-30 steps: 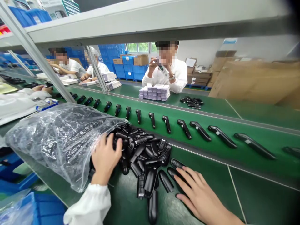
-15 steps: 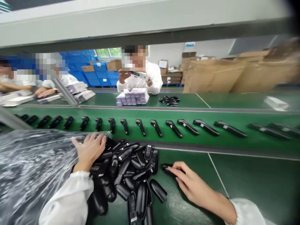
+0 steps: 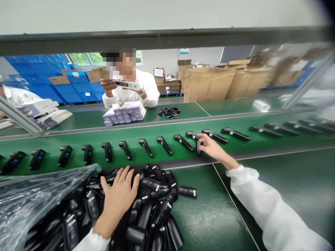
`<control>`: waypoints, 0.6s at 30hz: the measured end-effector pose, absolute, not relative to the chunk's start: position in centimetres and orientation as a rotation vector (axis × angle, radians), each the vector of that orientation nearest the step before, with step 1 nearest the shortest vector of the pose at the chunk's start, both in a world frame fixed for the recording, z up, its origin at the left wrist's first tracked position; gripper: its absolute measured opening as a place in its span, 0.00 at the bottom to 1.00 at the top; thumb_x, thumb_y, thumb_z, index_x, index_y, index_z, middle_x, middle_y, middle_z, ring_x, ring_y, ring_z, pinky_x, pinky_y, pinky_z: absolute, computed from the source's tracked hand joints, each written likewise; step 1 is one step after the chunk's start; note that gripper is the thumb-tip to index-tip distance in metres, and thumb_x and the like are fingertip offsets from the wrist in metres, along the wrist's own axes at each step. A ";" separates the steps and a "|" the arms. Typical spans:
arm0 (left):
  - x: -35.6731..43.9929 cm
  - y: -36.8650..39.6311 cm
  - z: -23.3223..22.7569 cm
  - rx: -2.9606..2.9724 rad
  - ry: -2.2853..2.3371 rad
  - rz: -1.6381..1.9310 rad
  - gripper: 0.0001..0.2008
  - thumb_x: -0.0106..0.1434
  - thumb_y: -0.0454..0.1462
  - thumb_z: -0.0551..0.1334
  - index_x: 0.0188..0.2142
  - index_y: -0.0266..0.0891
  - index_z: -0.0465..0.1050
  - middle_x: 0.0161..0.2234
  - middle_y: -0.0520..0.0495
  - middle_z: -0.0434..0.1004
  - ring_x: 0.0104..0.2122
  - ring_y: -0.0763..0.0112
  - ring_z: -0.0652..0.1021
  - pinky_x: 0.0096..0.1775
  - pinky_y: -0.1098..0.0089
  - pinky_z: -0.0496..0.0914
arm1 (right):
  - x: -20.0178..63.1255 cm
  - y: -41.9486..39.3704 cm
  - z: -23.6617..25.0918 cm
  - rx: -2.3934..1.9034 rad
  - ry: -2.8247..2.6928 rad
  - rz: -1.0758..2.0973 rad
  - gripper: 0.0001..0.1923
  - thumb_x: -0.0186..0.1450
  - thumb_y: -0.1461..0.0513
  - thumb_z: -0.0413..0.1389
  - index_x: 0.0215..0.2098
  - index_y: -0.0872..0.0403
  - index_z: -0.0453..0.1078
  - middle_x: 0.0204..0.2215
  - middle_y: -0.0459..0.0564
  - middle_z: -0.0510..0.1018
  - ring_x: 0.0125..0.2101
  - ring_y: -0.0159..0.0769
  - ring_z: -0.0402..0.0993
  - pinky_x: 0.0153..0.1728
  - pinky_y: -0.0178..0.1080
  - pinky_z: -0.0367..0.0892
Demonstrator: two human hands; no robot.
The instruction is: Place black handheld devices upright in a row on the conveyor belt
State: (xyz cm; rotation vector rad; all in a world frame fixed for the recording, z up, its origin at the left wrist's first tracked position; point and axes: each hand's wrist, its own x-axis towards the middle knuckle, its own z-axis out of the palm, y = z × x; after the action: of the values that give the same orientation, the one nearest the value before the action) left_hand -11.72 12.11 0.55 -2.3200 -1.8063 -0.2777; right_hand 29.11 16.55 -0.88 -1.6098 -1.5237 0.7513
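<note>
Held unit: a small black plastic handheld device (image 3: 199,147) pinched upright in the fingertips of the right hand (image 3: 211,147), on the near edge of the green conveyor belt (image 3: 261,143), at the gap in the row.
Right hand: arm stretched forward in a white sleeve (image 3: 264,205); half a second ago this hand lay on the near bench over a loose unit, so one piece has been carried from the bench to the belt.
Belt row: matching black devices (image 3: 164,145) lie evenly spaced along the belt from its left end to its right end.
Left hand (image 3: 118,195): fingers spread flat, pressing on the heap of black devices (image 3: 151,209) at the near left of the dark green bench (image 3: 209,216); it grips nothing and has stayed on the heap.
Loose unit: one black device (image 3: 187,192) lies just beside the heap's right edge.
Bag: a clear crinkled plastic bag (image 3: 31,198) covers the heap's left part.
Far side: a person in white (image 3: 131,87) holds a white device behind stacked white boxes (image 3: 125,113); brown cartons (image 3: 209,83) stand beyond.
</note>
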 end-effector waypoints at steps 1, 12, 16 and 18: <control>-11.3 11.9 0.7 -2.360 -1.805 -0.264 0.21 0.71 0.44 0.46 0.54 0.42 0.70 0.61 0.40 0.67 0.62 0.51 0.63 0.56 0.28 0.28 | 29.1 17.3 -0.5 -1.618 -1.600 0.753 0.28 0.58 0.66 0.55 0.58 0.53 0.64 0.43 0.50 0.76 0.36 0.36 0.74 0.41 0.39 0.68; -5.9 9.9 0.0 -2.747 -1.698 -0.068 0.28 0.71 0.50 0.46 0.66 0.42 0.56 0.67 0.40 0.53 0.66 0.48 0.56 0.60 0.32 0.46 | 27.0 20.1 -3.7 -1.965 -2.033 0.191 0.25 0.67 0.69 0.49 0.62 0.66 0.59 0.49 0.67 0.74 0.49 0.49 0.71 0.50 0.43 0.63; -4.1 8.3 0.7 -2.747 -1.620 -0.075 0.26 0.71 0.49 0.47 0.63 0.44 0.61 0.64 0.39 0.60 0.62 0.47 0.63 0.58 0.33 0.54 | 26.5 20.5 -3.7 -2.026 -1.996 0.111 0.23 0.70 0.66 0.44 0.61 0.72 0.59 0.47 0.72 0.73 0.50 0.55 0.68 0.53 0.51 0.60; -3.5 8.4 1.7 -2.750 -1.572 -0.077 0.24 0.71 0.48 0.48 0.59 0.44 0.67 0.61 0.39 0.66 0.59 0.47 0.67 0.58 0.35 0.57 | 26.5 19.1 -2.7 -1.987 -1.961 0.030 0.24 0.71 0.64 0.43 0.64 0.67 0.57 0.54 0.72 0.68 0.54 0.57 0.63 0.53 0.55 0.60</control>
State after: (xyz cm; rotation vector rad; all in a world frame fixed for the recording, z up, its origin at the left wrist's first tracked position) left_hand -3.49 8.41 1.74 -2.7496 -1.5718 -0.0767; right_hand 26.48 19.10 -2.69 -1.9868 -1.9615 0.0302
